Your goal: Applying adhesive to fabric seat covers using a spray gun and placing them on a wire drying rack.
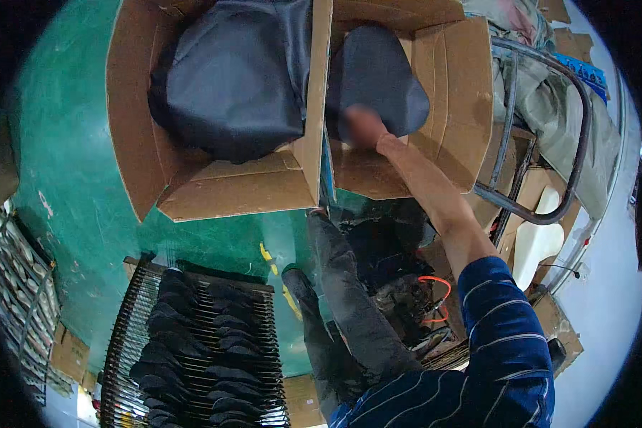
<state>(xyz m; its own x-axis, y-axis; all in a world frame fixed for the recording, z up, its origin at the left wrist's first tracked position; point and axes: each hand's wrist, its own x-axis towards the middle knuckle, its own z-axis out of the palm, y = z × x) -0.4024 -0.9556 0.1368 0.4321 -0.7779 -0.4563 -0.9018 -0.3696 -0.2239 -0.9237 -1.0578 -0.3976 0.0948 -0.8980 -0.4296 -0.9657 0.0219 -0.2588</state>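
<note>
My right hand reaches up into an open cardboard box and touches a black seat-shaped cover lying inside it. The hand is blurred, so I cannot tell whether its fingers grip the cover. My forearm runs down to a blue striped sleeve. To the left stands a second open cardboard box filled with black covers. My left hand is out of view.
A wire rack at the lower left carries several black covers in rows. My legs in dark trousers stand on a green floor. A metal tube frame with cloth and cardboard sits at the right.
</note>
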